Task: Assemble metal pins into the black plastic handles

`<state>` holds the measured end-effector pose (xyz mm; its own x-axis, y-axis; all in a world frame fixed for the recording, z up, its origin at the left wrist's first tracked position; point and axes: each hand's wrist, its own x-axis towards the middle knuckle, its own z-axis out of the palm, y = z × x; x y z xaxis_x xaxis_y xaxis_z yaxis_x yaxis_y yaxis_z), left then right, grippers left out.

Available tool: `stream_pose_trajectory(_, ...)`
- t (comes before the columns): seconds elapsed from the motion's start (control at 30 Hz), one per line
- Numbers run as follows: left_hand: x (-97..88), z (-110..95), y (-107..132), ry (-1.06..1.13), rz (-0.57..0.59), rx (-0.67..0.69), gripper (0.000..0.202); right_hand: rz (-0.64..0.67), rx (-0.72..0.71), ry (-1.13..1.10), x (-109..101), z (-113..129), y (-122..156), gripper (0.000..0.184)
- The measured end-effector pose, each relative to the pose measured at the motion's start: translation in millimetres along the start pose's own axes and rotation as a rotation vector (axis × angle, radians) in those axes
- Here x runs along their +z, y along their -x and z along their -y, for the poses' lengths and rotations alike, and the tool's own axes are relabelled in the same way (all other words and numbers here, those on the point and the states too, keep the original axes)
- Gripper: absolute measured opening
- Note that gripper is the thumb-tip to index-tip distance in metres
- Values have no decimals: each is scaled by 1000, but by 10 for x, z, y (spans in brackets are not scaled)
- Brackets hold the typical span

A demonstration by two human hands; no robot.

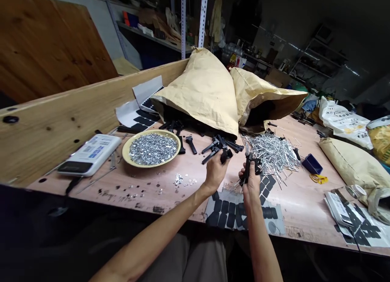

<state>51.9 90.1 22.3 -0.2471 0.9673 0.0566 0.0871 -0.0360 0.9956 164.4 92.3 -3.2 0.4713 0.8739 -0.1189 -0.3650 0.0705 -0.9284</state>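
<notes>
While dim shelving crowds the room behind, the plywood workbench sits littered. The left hand is clenched round a black plastic handle that pokes out above its fingers. The right hand grips a bundle of black parts. A steel pin heap lies just beyond it, and a bowl of washers sits well off past the left hand.

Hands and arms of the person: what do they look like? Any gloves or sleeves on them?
The left arm and right arm are bare to the picture's edge; no sleeves show. The left hand and right hand wear no gloves, and I see no watch, bracelet or ring. Below them, grey-brown cloth covers the lap, trousers or shorts.
</notes>
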Motion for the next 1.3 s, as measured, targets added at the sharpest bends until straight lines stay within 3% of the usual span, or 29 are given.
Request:
stream_pose_trajectory(0.07,-34,-5,11,-38,-26,102,22,83,69,-50,-34,43,9,45)
stream_pose_trajectory(0.17,-81,7,8,29,0,97,29,135,42,59,-54,56,12,40)
stream_pose_trajectory(0.33,-220,3,-57,374,98,-73,26,112,-95,413,-35,-75,-258,33)
stream_pose_trajectory(0.47,-356,25,-145,544,144,-277,26,150,-94,511,16,-196,-536,37)
stream_pose_trajectory(0.57,-424,46,-165,615,135,-325,23,164,-143,600,51,-163,-557,45)
stream_pose_trajectory(0.67,-464,11,-142,698,96,-288,21,226,-358,829,68,-57,-313,41)
stream_pose_trajectory(0.73,-481,-38,-111,742,83,-251,21,382,-434,914,80,-25,-18,38)
stream_pose_trajectory(0.8,-498,-81,-62,778,87,-228,23,586,-337,852,88,-52,315,37)
stream_pose_trajectory(0.87,-528,-91,24,776,107,-221,28,699,-214,758,72,-105,605,35)
stream_pose_trajectory(0.97,-640,-24,278,637,199,-234,36,638,-164,712,-44,-98,861,32)
stream_pose_trajectory(1.03,-755,51,558,390,258,-164,37,537,-204,783,-176,4,936,31)
stream_pose_trajectory(1.1,-866,116,896,10,190,97,26,533,-266,907,-307,152,999,29)
stream_pose_trajectory(1.17,-942,158,1207,-296,171,487,18,687,-324,1018,-391,301,1088,26)
stream_pose_trajectory(1.2,-964,174,1324,-419,148,610,22,800,-339,1052,-406,363,1140,25)
stream_pose_trajectory(1.27,-989,213,1450,-555,175,713,33,1005,-326,1080,-381,444,1228,26)
stream_pose_trajectory(1.3,-1001,240,1462,-566,205,684,34,1070,-296,1091,-344,456,1248,28)
